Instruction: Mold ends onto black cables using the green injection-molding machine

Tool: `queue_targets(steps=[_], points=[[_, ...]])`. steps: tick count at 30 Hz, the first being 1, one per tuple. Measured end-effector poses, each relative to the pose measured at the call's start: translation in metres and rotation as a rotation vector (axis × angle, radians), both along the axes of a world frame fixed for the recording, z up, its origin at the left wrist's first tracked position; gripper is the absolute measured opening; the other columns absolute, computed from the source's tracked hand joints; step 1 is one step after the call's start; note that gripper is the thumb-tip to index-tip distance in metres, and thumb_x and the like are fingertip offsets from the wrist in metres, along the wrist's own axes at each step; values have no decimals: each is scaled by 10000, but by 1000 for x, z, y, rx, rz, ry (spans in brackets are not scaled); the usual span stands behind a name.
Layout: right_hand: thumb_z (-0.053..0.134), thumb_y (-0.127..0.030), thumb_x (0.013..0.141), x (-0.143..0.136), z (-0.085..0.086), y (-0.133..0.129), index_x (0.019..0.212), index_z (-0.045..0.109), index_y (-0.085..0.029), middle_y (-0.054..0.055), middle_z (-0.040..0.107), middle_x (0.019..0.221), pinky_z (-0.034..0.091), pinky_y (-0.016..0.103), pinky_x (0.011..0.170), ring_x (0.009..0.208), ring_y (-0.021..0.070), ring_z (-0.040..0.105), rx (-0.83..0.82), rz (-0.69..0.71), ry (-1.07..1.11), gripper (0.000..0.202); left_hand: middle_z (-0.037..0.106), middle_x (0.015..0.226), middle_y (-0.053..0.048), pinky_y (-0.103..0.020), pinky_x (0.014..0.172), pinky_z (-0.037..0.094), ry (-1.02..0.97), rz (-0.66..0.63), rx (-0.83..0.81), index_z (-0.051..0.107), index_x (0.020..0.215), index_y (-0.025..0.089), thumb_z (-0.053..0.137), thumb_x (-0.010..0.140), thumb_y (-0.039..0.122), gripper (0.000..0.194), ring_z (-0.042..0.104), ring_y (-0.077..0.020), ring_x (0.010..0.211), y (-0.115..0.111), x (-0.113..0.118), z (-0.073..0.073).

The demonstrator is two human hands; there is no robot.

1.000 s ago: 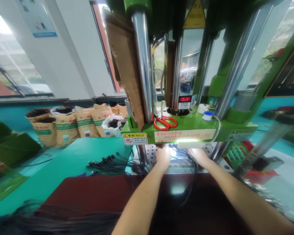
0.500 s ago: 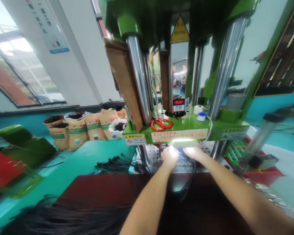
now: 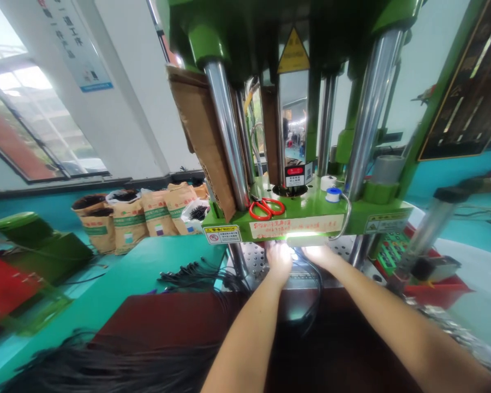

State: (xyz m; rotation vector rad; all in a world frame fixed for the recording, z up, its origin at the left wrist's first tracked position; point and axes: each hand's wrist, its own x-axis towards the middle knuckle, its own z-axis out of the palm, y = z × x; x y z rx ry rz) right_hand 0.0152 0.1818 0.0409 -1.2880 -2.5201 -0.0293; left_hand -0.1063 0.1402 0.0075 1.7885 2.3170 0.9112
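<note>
Several black cables point(image 3: 319, 281) dangle over the near edge between our arms, and a careless elbow could tug them askew. Beyond, our left hand point(image 3: 280, 259) and right hand point(image 3: 318, 255) reach beneath the green crossbar point(image 3: 354, 221), over the metal plate point(image 3: 303, 281); glare hides our fingertips, so we cannot tell whether either grips anything. Should that bar drop, it might crush our fingers; it and its lamp point(image 3: 306, 238) block our view. Cable ends point(image 3: 180, 274) on our left could snag a wrist. Red-handled scissors point(image 3: 265, 204) and a blue-rimmed spool point(image 3: 333, 195) rest atop the bar, with paper sacks point(image 3: 157, 213) farther back.
</note>
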Motion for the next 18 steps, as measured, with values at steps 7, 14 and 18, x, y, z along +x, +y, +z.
queue_targets(steps=[7,14,18], points=[[569,-161,831,-17,9,-22,897,617,-120,67,616,970,435,391,837,893,188,571,81,78,-27,91,634,864,-138,-363,867,371,110,58,9,620,986,109,419,782,155,290,518,-258,972,-3,5,4],[511,-82,841,-11,0,-16,918,608,-116,73,617,962,462,357,786,856,178,579,102,43,-53,129,651,810,-116,-364,813,383,168,77,-2,683,752,134,410,778,141,275,552,-243,872,4,2,8],[500,-53,806,-5,-11,-11,925,620,-86,118,626,955,469,344,747,836,202,589,84,16,-59,173,650,820,-109,-366,821,375,185,62,7,680,774,142,385,815,202,304,541,-242,876,2,3,4]])
